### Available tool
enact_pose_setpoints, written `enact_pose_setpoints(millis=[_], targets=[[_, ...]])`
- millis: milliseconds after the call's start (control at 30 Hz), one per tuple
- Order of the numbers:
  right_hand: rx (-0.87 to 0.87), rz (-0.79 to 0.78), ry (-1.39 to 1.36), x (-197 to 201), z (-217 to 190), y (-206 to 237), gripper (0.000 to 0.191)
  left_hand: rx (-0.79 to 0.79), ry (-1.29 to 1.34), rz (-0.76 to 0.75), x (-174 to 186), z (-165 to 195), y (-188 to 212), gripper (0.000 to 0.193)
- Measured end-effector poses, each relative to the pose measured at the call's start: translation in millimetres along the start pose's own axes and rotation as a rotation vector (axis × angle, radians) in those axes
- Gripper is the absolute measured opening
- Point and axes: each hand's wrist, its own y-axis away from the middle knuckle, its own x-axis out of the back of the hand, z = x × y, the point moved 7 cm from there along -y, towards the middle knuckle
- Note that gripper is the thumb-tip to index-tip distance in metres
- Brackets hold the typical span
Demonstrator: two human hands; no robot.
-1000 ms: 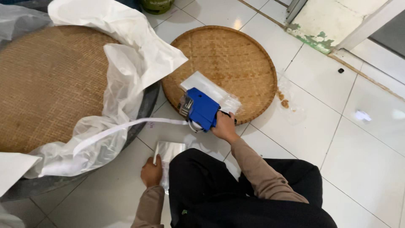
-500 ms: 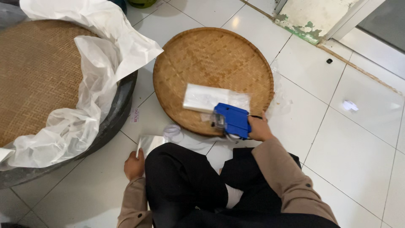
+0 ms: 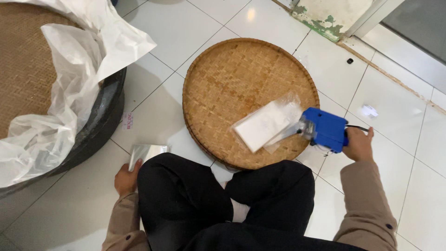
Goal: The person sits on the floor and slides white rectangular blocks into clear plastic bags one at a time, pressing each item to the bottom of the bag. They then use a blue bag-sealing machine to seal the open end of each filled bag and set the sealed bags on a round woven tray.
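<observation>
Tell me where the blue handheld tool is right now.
In the head view, the blue handheld tool is on the right, held in the right hand over the round woven tray's right edge, its nose against the clear plastic packet.

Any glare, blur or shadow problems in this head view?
Head view: sharp and evenly lit; soft glare patches on the floor tiles; the blue handheld tool in the right hand and the packets on the woven tray read clearly; left hand partly hidden by the knee.
</observation>
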Motion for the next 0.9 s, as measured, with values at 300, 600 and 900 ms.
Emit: enact_pose_setpoints(millis=[300,600,900], targets=[[-0.314,0.338,-0.877,36,1,51,0.04,0.103,-0.201,0.062,55,-10,18,0.075],[-0.256,-0.243,-1.497,-37,-256,-32,0.042,-0.39,-0.565,0.375,167,158,97,0.07],[-0.052,-0.295,-0.575,-56,-455,-26,0.074,-0.493,0.796,0.203,160,250,20,0.046]])
